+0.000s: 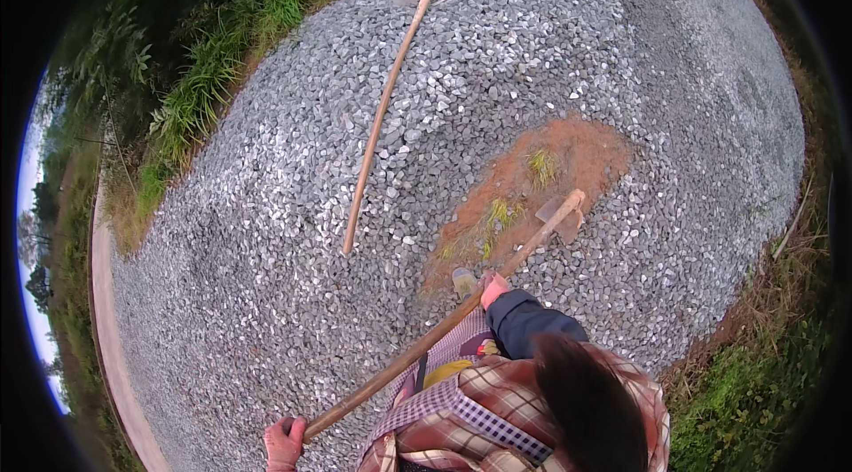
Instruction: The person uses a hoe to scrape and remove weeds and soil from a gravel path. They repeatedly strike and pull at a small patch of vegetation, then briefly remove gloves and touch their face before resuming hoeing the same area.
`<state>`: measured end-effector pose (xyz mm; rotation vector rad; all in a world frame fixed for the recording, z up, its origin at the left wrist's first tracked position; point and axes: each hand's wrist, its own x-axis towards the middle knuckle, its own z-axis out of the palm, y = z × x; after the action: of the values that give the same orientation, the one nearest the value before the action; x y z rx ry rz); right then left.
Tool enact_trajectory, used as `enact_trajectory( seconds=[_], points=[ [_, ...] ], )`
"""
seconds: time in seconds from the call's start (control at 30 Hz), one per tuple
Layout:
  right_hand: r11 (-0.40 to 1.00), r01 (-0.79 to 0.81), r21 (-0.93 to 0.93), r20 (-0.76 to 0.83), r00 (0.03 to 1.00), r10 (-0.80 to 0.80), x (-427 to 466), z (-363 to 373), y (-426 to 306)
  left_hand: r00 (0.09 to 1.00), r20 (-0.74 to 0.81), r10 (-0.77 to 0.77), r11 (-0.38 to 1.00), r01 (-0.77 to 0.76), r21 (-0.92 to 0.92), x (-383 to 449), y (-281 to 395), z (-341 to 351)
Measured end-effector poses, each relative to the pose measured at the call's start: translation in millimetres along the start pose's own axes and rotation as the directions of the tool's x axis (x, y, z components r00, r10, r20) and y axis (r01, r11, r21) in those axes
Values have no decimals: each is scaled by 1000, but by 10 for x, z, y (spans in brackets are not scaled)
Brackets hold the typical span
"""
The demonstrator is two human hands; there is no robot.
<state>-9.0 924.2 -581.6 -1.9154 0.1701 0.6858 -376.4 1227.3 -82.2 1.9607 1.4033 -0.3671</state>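
A long-handled hoe (406, 359) runs diagonally across my front. My left hand (285, 440) is closed around the butt end of its wooden handle, low in the view. Farther up the shaft, my right hand (492, 289) grips it too, its arm in a dark sleeve. The hoe's metal blade (566, 222) is at the edge of a patch of reddish soil (586, 146); whether it touches the ground I cannot tell. Two main tufts of yellow-green grass (542, 167) stick out of this soil. One shoe (464, 282) shows beside the handle.
A second hoe (383, 106) lies on the grey crushed stone (279, 259), its blade far from me. Green grass (213, 66) borders the gravel at upper left, weeds (739, 399) at lower right. A pale paved strip (110, 325) runs along the left.
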Motion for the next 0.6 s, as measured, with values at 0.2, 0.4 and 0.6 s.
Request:
enact_trajectory(
  seconds=[0.2,0.4,0.6],
  points=[
    [593,-194,781,-68,918,390,1140,-774,-1592,904,419,88,965,-181,189,639,862,1676],
    [774,-3,633,-168,976,141,1510,-836,-2477,853,419,311,950,-268,-160,1287,2177,2788],
    [663,-232,712,75,964,256,1034,-129,-2150,888,442,129,988,-74,-138,1119,1462,2687]
  ],
)
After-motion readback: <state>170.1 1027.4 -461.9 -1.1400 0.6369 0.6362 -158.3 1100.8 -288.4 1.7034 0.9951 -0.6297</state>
